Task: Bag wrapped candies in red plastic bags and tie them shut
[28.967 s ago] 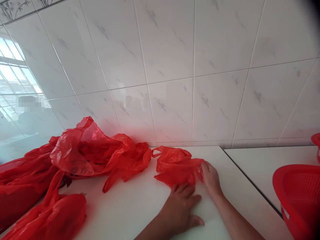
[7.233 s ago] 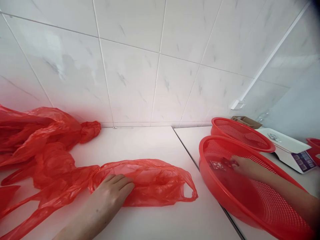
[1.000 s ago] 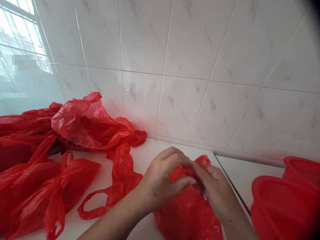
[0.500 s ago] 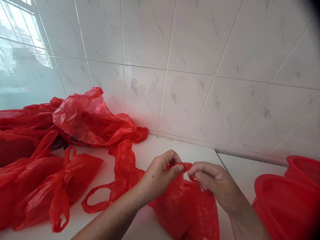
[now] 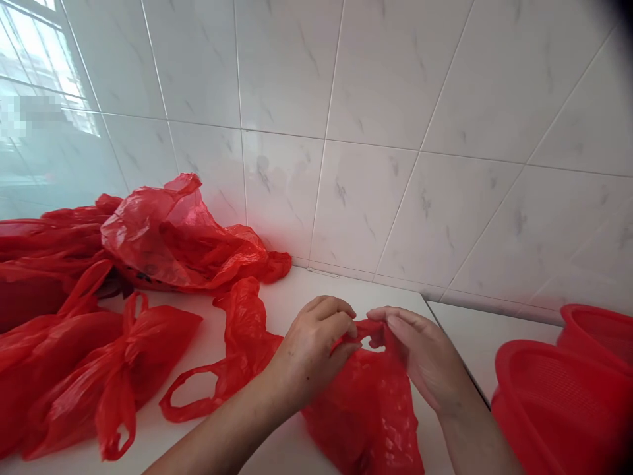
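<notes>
Between my hands hangs a thin red plastic bag [image 5: 361, 402], its body drooping onto the white surface. My left hand [image 5: 316, 346] pinches the bag's upper edge with thumb and fingers. On the other side, my right hand [image 5: 420, 349] has its fingers closed over the bag's top right part, close to the left fingertips. A small gap shows in the plastic between the two hands. Just left of my left forearm lies another red plastic bag [image 5: 244, 323], flat and crumpled, with one looped handle spread on the surface.
Tied red bags [image 5: 148, 349] with something inside sit at the left. Behind them is a heap of crumpled red bags [image 5: 182, 237] against the tiled wall [image 5: 376, 191]. Red plastic baskets [image 5: 548, 389] stand at the right. The white tabletop [image 5: 395, 293] has a seam at the right.
My left fingers have curled further over the bag's edge. My right hand has turned and shifted its hold, and the bag's top is now stretched between both hands. The view has shifted slightly.
</notes>
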A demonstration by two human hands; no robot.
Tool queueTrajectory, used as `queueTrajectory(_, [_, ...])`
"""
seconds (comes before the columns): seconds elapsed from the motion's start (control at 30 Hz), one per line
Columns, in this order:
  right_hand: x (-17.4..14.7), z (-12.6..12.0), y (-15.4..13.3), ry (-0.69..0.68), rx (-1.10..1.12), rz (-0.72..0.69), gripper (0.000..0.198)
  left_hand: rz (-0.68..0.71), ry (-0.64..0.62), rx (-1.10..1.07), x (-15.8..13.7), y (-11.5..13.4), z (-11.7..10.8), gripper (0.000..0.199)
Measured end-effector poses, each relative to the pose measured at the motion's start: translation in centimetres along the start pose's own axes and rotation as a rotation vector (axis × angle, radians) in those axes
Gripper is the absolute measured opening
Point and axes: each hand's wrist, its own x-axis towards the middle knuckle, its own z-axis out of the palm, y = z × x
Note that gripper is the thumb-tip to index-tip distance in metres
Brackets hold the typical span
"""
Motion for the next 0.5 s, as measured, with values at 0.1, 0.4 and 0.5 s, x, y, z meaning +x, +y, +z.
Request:
queueTrajectory(0.1, [1.9, -0.9, 2.1, 0.152, -0.158, 0.032, 0.03, 0.088, -0.106, 0.062, -1.0, 0.7, -0.8, 0.016])
queueTrajectory(0.4, [5.9, -3.5, 9.2, 0.298, -0.459, 0.042, 0.023, 0.021, -0.673, -0.068, -4.1, 3.2, -3.8, 0.022])
queueTrajectory(0.5, [6.2, -4.2, 10.5, 0.271, -0.401, 0.043, 0.029, -0.074, -0.666, -0.226, -4.0, 2.6, -3.4, 0.013])
